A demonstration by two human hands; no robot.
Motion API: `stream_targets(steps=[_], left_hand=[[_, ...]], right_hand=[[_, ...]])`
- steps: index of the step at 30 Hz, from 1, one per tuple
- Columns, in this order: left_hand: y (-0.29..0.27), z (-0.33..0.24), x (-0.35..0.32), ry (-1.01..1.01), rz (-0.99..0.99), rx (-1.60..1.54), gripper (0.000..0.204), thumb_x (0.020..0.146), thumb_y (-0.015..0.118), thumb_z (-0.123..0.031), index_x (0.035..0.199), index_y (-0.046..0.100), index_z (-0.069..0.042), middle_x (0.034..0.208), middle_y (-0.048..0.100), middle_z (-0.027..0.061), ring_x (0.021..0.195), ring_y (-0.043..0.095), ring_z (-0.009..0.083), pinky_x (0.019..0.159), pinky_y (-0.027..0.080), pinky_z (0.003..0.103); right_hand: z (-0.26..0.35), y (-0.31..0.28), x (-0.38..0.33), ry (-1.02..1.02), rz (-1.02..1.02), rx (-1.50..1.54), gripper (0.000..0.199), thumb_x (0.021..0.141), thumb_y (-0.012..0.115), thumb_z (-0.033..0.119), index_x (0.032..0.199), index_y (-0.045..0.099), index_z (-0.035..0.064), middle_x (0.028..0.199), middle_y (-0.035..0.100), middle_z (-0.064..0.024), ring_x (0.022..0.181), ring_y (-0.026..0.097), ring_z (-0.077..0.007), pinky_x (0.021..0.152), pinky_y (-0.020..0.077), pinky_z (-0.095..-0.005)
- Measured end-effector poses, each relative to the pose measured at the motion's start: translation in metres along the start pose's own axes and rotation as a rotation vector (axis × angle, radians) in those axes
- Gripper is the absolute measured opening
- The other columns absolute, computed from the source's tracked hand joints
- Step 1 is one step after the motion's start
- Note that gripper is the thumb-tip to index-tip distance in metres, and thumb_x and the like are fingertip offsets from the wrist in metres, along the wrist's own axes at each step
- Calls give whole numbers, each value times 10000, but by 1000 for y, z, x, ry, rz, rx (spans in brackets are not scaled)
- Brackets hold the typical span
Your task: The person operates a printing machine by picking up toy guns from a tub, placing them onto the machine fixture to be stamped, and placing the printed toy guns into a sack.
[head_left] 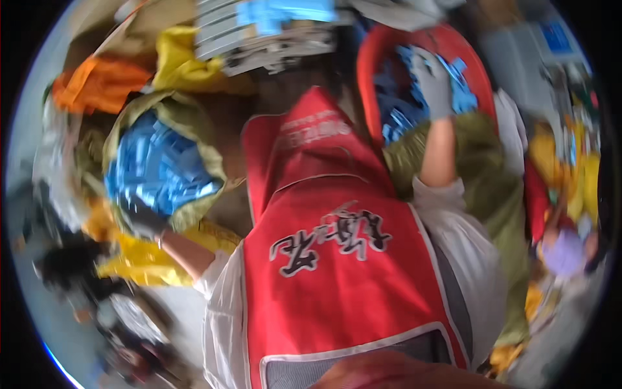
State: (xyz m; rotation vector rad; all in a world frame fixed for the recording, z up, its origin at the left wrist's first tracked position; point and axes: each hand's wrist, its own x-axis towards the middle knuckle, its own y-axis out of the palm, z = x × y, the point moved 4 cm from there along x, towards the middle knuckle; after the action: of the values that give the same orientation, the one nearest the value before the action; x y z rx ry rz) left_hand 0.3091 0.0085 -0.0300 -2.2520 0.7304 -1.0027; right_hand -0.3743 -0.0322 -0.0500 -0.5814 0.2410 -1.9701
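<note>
Head view: blurred with motion, we look down over our own red vest (337, 279) with white sleeves.
Left hand (139, 220): dark-gloved, at the lower rim of the olive sack (188, 117); we think the fingers are curled on the sack edge, but blur keeps us from telling for sure.
Olive sack: on our left, mouth open, full of shiny blue packets (159, 165).
Right hand (431, 84): grey-gloved, forearm bare, reaching up into the red basket (369, 71); fingers rest among blue packets there, and we cannot tell whether they grip one.
Red basket: upper right, holds more blue packets (398, 117).
Around: yellow bags (178, 61) above and below the sack, orange cloth (97, 84) upper left.
</note>
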Motion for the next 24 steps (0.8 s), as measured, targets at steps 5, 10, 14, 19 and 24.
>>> stream_targets(steps=[5,10,14,19,24], left_hand=[[50,-29,0,111,114,-134,267,923,583,-156,1133,633,1,1089,670,113,934,644,200,846,499,286],[53,-75,-10,169,170,-116,268,929,570,-144,1142,625,9,1103,660,110,936,628,169,818,502,285],[51,-96,-13,272,228,-96,247,922,567,-124,1126,640,-6,1058,669,103,904,629,177,810,502,290],[47,-110,-21,311,270,-89,225,920,561,-106,1104,650,-12,1066,667,103,931,632,188,835,496,295],[49,-113,-25,301,260,-116,227,919,565,-101,1109,649,-9,1073,670,105,947,635,191,841,499,292]], right_hand=[[-129,-9,-30,256,96,-459,358,849,560,352,1087,641,98,905,685,-147,862,660,-316,774,508,-400],[-191,62,-31,288,500,-750,372,839,546,316,1181,589,173,1371,453,-128,1202,492,-331,946,448,-397],[-231,104,-20,173,559,-1048,391,896,465,272,1286,496,281,1468,328,-67,1265,425,-360,935,438,-503],[-250,108,-19,41,512,-1234,522,916,394,215,1420,314,326,1437,378,-113,1278,409,-390,933,414,-600],[-216,44,-8,200,238,-715,493,811,574,237,1290,482,166,1227,568,-173,1087,578,-368,916,440,-487]])
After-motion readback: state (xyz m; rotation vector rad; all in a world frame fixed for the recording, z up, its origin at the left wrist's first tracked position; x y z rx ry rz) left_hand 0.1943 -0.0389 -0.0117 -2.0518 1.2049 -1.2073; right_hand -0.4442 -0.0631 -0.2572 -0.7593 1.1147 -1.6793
